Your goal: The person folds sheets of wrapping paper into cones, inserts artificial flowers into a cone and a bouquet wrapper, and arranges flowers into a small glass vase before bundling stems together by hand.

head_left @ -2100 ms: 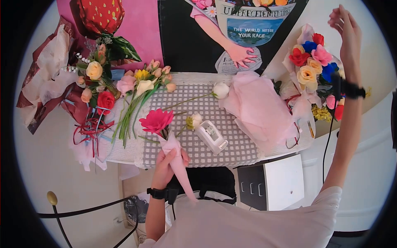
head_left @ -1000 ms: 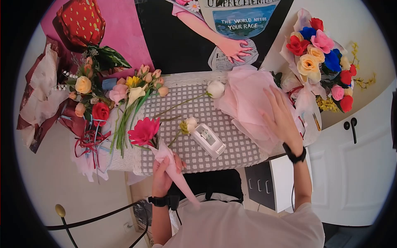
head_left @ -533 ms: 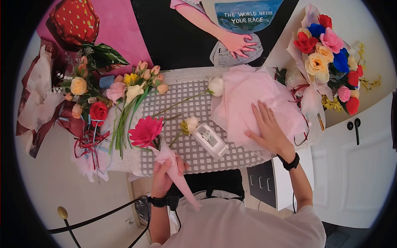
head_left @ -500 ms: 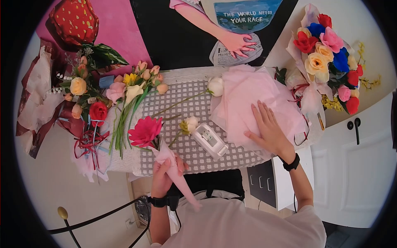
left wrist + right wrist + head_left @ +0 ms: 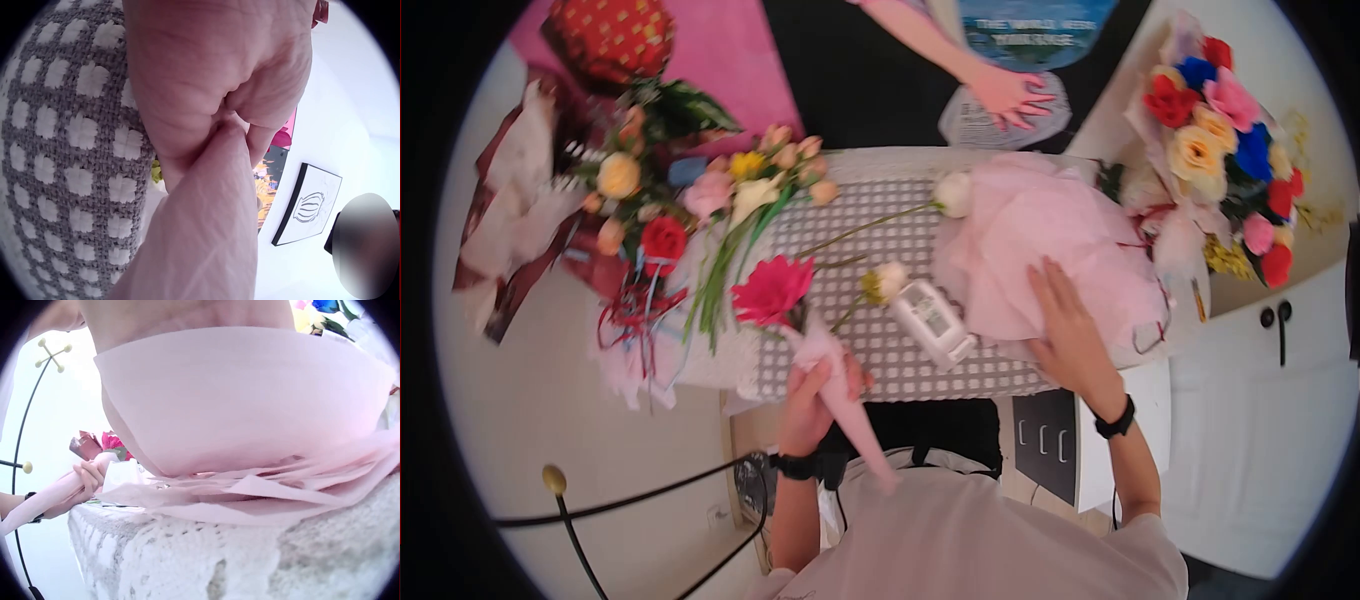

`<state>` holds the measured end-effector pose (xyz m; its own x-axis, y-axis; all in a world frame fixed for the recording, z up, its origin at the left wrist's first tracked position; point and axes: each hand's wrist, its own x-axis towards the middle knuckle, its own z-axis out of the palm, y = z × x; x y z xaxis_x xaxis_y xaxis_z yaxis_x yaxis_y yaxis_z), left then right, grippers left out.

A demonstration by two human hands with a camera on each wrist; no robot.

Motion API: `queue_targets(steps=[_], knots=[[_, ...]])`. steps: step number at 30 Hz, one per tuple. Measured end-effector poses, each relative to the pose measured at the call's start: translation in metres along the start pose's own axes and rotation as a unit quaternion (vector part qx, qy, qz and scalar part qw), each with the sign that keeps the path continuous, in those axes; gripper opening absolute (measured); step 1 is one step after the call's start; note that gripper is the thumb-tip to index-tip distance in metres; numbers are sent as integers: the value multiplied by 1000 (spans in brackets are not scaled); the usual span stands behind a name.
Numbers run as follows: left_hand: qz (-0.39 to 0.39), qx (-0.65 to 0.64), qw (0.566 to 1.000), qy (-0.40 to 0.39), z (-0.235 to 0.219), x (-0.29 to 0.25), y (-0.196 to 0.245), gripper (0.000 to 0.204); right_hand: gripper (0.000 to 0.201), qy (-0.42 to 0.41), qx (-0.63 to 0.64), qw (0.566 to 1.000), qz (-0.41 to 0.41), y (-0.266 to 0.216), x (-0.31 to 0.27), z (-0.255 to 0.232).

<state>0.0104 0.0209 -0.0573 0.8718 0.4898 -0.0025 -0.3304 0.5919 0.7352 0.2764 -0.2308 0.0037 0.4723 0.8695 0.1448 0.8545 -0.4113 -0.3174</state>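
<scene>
My left hand [image 5: 808, 405] grips a slim cone of pink wrapping paper [image 5: 847, 405] with a hot-pink artificial flower [image 5: 773, 290] at its top. In the left wrist view, the fingers of that hand [image 5: 219, 69] curl round the paper cone [image 5: 206, 212]. My right hand [image 5: 1080, 345] lies with straight fingers on the near part of a stack of pink paper sheets [image 5: 1020, 230]. From the right wrist, a sheet [image 5: 244, 400] curves up in front of the palm and hides the fingers; more layered sheets [image 5: 281, 494] lie under it on the table.
Between the hands lie a white tape dispenser [image 5: 933, 325], a small white flower [image 5: 890, 280] and a long-stemmed white flower [image 5: 951, 194]. Loose stems [image 5: 725, 260] and a bouquet [image 5: 620, 178] lie left. Another bouquet [image 5: 1200, 150] stands right. A checked cloth [image 5: 880, 225] covers the table.
My right hand has come down from the raised arm at the right onto the pink sheets, then drawn slightly toward the near edge. My left hand keeps its grip. The head view has shifted.
</scene>
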Motion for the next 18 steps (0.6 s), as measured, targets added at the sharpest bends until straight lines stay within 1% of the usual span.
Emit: queue_targets(steps=[2, 3, 4, 5, 6, 7, 8, 9, 10, 11, 13, 15, 16, 17, 18], knots=[[-1, -4, 1000, -7, -5, -1, -2, 26, 90, 15, -3, 1000, -13, 6, 1, -5], [-1, -8, 1000, -13, -8, -1, -3, 26, 88, 49, 6, 999, -11, 10, 2, -4], [-6, -17, 1000, -8, -9, -2, -4, 26, 81, 62, -48, 997, -2, 15, 5, -7], [-9, -26, 1000, -5, -9, -2, -5, 27, 81, 56, -30, 998, -17, 14, 7, -7], [-14, -24, 1000, -4, -10, -2, -5, 27, 76, 84, -67, 994, -4, 12, 10, -7], [-19, -22, 1000, -4, -11, -2, -5, 27, 72, 114, -105, 988, 12, 4, 13, -7], [-26, -29, 999, -4, -11, -3, -4, 28, 72, 112, -92, 989, 1, -11, 15, -9], [-36, -33, 999, -8, -12, -1, -5, 30, 67, 115, -83, 990, -15, -31, 15, -13], [-41, -25, 999, 21, -3, -1, 0, 27, 63, 118, -77, 990, -29, -52, 13, -15], [-48, -18, 998, 47, 7, -1, 6, 25, 63, 117, -72, 990, -31, -71, 9, -16], [-51, -15, 997, 58, 8, -1, 7, 27, 53, 140, 75, 986, -44, -109, -2, -14], [-58, -15, 996, 61, 15, 1, 10, 29, 45, 107, 213, 970, -46, -135, -15, -4], [-52, -8, 996, 74, 22, 1, 15, 28, 42, 86, 254, 961, -69, -145, -18, 1], [-46, -2, 995, 88, 30, 1, 19, 28, 42, 18, 323, 945, -49, -150, -25, 9], [-55, -4, 995, 86, 37, 1, 24, 28, 48, -6, 342, 939, -36, -155, -29, 19]])
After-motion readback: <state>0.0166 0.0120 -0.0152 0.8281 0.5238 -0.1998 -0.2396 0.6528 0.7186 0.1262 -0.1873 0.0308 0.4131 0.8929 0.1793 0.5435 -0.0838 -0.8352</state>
